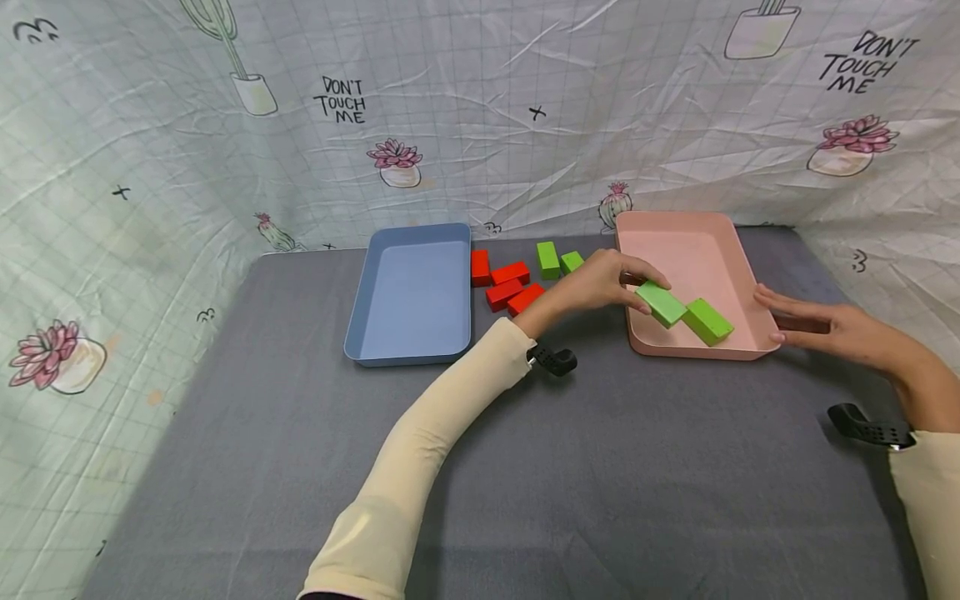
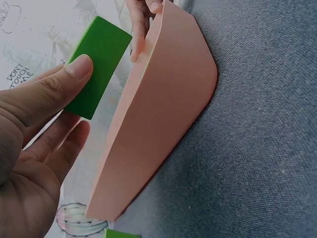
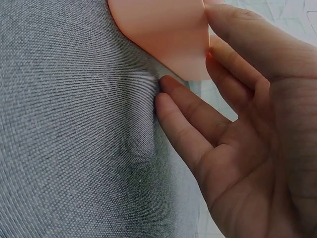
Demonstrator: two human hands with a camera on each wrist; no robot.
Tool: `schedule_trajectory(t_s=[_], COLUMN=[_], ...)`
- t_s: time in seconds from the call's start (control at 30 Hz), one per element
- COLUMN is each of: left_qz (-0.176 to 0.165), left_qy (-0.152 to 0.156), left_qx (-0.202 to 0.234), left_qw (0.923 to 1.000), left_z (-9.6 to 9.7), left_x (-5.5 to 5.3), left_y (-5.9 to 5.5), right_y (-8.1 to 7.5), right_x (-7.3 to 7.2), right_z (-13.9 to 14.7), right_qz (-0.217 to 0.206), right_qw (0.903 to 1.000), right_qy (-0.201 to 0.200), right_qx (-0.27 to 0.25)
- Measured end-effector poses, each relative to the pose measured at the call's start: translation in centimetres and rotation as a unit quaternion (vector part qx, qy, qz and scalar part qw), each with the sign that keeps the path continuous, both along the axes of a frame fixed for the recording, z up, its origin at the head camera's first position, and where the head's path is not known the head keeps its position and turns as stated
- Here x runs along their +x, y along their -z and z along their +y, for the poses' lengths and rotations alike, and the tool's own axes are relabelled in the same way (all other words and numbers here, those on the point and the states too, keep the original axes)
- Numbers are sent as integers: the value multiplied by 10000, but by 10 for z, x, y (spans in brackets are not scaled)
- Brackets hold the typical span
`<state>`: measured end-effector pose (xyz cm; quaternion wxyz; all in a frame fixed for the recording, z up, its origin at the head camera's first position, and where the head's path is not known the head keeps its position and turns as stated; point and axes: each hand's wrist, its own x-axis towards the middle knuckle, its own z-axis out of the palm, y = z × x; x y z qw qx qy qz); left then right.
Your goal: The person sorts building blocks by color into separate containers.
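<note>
My left hand (image 1: 596,282) pinches a green block (image 1: 661,303) between thumb and fingers, above the left part of the pink tray (image 1: 678,237). Seen from the left wrist, the thumb lies across the face of the held green block (image 2: 101,64), outside the tray's tall wall (image 2: 153,104). A second green block (image 1: 708,322) is inside the tray near its front. At the tray's right side, my right hand (image 1: 851,333) touches the rim with thumb and fingertips, its fingers fairly straight. Its other fingers (image 3: 188,129) reach down beside the grey cloth in the right wrist view.
A blue tray (image 1: 412,292) stands to the left. Between the trays lie several red blocks (image 1: 504,293) and two green blocks, one upright-looking (image 1: 548,260), the other (image 1: 572,262) partly behind my left hand. A patterned curtain (image 1: 480,108) rises behind the grey table (image 1: 570,483).
</note>
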<state>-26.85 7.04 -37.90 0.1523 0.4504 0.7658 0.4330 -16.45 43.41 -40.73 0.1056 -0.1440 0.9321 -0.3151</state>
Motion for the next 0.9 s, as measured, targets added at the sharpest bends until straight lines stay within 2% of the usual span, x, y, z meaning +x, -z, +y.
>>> schedule_trajectory(t_s=[0.17, 0.47, 0.67, 0.83, 0.9], left_qz=[-63, -132, -171, -195, -176], left_qy=[118, 436, 627, 666, 606], left_qx=[-12, -167, 50, 32, -108], left_qw=[9999, 9988, 9979, 9976, 9979], left_z=[5, 11, 14, 17, 18], left_x=[-2, -3, -5, -8, -9], left_y=[-3, -5, -5, -7, -8], right_y=[-1, -1, -1, -1, -1], right_x=[0, 1, 1, 1, 1], right_z=[0, -1, -1, -1, -1], right_qz=[-80, 89, 119, 76, 64], right_qw=[9999, 9999, 9997, 9998, 9999], right_qy=[25, -91, -139, -117, -110], right_qx=[75, -32, -129, -124, -117])
